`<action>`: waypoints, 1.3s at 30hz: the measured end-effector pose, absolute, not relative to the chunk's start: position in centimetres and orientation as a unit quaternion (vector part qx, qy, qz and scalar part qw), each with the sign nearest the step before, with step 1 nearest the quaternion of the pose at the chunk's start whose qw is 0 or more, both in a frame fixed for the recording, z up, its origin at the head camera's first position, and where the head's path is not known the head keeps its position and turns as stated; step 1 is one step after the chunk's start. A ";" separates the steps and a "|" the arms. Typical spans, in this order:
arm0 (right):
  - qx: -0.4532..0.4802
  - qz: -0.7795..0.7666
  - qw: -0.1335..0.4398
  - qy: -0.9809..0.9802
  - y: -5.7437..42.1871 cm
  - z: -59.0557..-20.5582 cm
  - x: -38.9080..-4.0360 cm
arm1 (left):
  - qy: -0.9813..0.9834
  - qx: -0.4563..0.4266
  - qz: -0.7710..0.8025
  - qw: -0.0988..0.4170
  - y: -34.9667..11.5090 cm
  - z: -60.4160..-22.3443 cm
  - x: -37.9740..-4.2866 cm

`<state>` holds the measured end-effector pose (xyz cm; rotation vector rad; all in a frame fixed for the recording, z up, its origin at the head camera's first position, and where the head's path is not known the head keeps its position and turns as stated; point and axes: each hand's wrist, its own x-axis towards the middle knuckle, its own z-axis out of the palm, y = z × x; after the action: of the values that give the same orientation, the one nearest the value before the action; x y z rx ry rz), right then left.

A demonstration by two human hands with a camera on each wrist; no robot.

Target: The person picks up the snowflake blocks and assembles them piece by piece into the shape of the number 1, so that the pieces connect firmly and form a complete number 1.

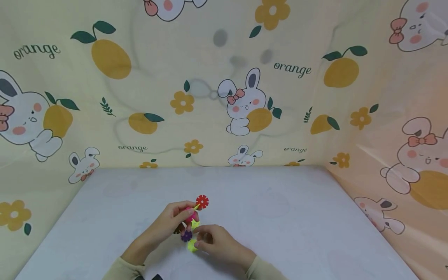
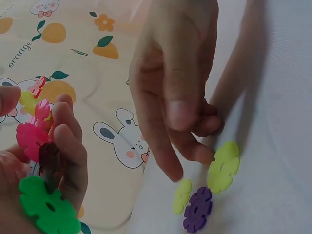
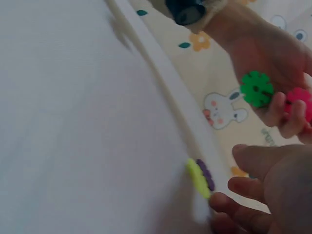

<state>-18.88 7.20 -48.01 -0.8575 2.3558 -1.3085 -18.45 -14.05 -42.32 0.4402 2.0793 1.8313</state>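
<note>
My left hand holds a joined string of notched plastic discs above the table. Its pieces include a red disc, a yellow disc, a pink disc, a brown disc and a green disc. My right hand hovers low beside loose discs, fingers loosely bent and nothing visibly pinched. Near its fingertips lie a purple disc, a yellow-green disc and a smaller-looking yellow-green disc. Whether a fingertip touches one, I cannot tell.
A white-covered table extends around both hands. Behind it hangs a cream cloth printed with rabbits and oranges, which also rises along both sides. A dark object shows at the table's front edge, by the left sleeve.
</note>
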 end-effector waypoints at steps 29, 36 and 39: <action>-0.337 -0.289 0.096 0.891 6.9 -48.3 -18.3 | 0.729 0.161 0.637 0.191 -14.0 -42.2 -18.4; -0.339 -0.291 0.100 0.889 7.0 -48.2 -18.5 | 0.726 0.161 0.640 0.191 -14.0 -42.2 -18.4; -0.332 -0.304 0.119 0.885 7.0 -48.0 -18.5 | 0.725 0.163 0.641 0.193 -14.1 -42.2 -18.3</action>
<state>-18.52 6.98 -47.99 -0.9701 2.5868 -0.8900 -18.33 -14.06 -42.22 0.4584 2.0330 1.7982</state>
